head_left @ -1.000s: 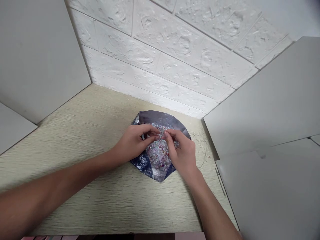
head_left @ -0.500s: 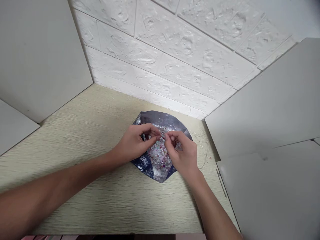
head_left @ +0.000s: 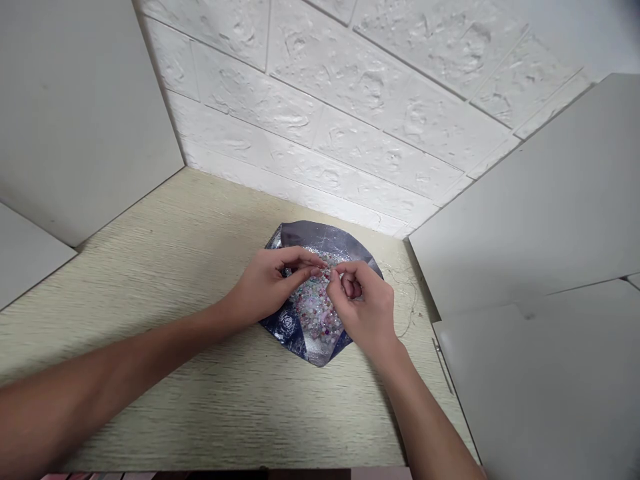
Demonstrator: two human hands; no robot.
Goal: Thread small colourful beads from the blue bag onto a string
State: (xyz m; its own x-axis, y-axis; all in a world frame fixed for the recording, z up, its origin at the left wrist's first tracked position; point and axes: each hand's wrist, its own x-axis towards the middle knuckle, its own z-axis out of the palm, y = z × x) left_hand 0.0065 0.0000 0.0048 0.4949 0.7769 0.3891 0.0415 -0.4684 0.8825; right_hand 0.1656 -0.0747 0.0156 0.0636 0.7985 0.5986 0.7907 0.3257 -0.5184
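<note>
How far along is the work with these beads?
Little looks finished: no completed piece shows, only fine threads lying beside the shiny blue foil sheet. In hand: the left hand and right hand pinch close together over the multicoloured beads, though anything held is too small to tell. Left: a large heap of beads covers the middle of the sheet.

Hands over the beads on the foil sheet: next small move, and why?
Probably raise the left hand and right hand slightly: their fingertips nearly meet just above the loose multicoloured beads heaped on the foil sheet, and anything pinched is too small to see.
</note>
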